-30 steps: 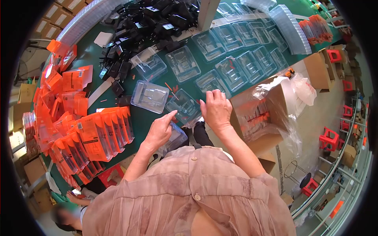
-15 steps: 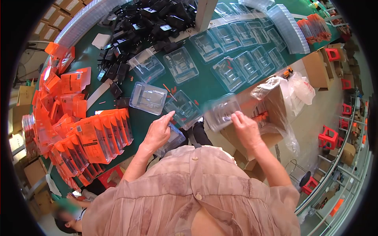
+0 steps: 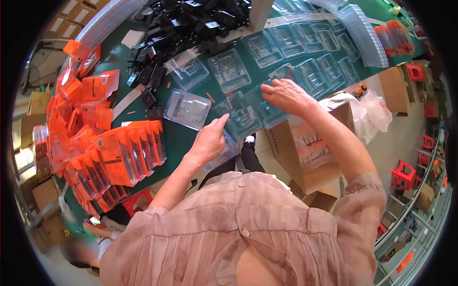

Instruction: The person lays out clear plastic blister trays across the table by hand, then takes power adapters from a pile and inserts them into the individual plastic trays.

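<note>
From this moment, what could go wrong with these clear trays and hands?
The clear blister tray under the right hand lies close to the edge of the green table, so it might slip toward the cardboard box. An orange stick lies near the left hand; a sweep might knock it away.

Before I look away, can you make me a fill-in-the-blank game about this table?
1. The heaped plug adapters are mostly the colour ____.
2. The clear plastic trays lie on a tabletop whose surface is coloured ____.
3. Of the camera wearer's two hands, the one nearer the orange packages is the ____ hand.

Missing words: black; green; left.
</note>
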Demonstrator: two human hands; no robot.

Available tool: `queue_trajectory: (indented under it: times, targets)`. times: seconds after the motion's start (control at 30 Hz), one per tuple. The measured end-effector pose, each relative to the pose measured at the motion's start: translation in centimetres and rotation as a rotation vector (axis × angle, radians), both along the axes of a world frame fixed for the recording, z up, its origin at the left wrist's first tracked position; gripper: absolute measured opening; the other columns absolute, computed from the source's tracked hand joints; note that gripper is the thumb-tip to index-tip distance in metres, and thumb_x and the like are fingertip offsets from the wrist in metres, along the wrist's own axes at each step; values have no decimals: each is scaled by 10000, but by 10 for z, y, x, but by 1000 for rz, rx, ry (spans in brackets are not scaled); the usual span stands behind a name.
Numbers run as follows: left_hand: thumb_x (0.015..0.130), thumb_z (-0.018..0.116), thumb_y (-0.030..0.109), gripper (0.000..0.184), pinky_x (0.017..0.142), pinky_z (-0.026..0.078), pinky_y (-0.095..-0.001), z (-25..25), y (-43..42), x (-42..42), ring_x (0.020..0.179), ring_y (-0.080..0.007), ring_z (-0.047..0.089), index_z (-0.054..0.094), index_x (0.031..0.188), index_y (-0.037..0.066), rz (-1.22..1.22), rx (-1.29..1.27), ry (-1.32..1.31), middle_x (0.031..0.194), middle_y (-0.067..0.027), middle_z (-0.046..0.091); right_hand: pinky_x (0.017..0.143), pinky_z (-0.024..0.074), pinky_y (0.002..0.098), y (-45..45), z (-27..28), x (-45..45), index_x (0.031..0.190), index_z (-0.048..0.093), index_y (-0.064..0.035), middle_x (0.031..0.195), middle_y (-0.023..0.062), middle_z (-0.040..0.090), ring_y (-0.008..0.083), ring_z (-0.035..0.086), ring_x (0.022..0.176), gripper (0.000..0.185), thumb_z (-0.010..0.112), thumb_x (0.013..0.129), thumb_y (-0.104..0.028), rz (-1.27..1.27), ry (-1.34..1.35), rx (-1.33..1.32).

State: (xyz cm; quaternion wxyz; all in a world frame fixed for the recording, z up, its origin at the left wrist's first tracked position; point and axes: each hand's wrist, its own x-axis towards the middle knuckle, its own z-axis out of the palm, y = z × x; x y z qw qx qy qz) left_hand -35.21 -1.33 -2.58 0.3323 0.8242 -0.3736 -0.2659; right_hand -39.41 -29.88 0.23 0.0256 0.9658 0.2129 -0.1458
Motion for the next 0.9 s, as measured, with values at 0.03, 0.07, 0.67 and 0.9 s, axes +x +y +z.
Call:
queue_trajectory:
  times: [0.03,0.07,0.67,0.9]
  targets:
    - [789,432,-40,507,883,469,-472,1,-1,1,1017,-445,566,488,1292,-22,20,-18,5,1149,-252,582,783,496,367,-3,-2,3,931,617,-94,1120,27,548,229,593,937,132,568,809,-106,-6,2,-20]
    - [788,432,-41,507,887,466,-473,4,-1,1,1018,-449,561,492,1291,-18,39,-37,12,1151,-255,578,774,507,375,-2,-4,3,911,618,-87,1047,38,562,241,613,929,113,574,807,-98,-42,-18,-20]
    - [713,354,-75,517,873,499,-290,31,100,-35,971,-148,594,577,1175,-7,684,-280,930,1070,-79,617,716,509,388,207,-51,43,850,671,-78,894,79,631,247,657,864,102,627,766,-114,-124,-147,347]
    - [730,421,-98,592,730,568,-330,61,110,-42,897,-184,636,460,1302,48,734,-456,1046,1068,-93,615,652,512,426,181,-4,27,770,642,-75,840,112,635,309,655,793,57,616,771,-126,-342,-141,633]
